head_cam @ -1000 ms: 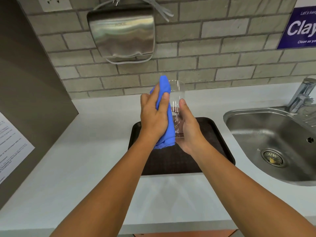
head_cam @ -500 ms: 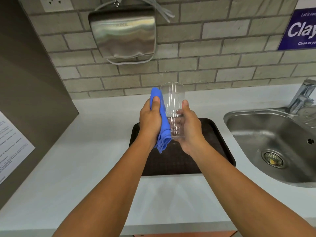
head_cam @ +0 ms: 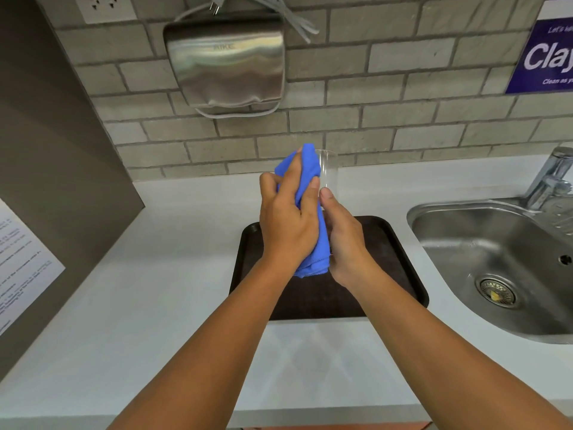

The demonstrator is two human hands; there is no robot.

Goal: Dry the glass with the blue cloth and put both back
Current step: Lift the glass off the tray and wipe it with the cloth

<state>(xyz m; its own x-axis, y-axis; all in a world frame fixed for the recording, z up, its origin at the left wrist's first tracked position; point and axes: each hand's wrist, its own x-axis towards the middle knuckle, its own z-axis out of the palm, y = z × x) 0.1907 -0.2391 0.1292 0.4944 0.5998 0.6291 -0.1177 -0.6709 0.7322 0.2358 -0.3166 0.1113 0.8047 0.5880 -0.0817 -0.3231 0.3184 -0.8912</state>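
Pressing the cloth (head_cam: 310,181) against the glass (head_cam: 329,169), the left hand (head_cam: 286,225) grips it. Right hand (head_cam: 345,240) fingers clasp the glass beside it.

Scene bright, evenly lit from overhead. Soft crossed shadows of arms on bench (head_cam: 161,305) below hands. Broad glare bands on steel dryer (head_cam: 226,60) above hands; highlights on sink (head_cam: 483,243) and tap (head_cam: 552,178) right of hands. Wide-angle bend: brick lines curve, edges stretch. Centre sharp; paper sheet (head_cam: 21,265) far left smeared, print unreadable. Glass (head_cam: 328,169) rim faint against wall.
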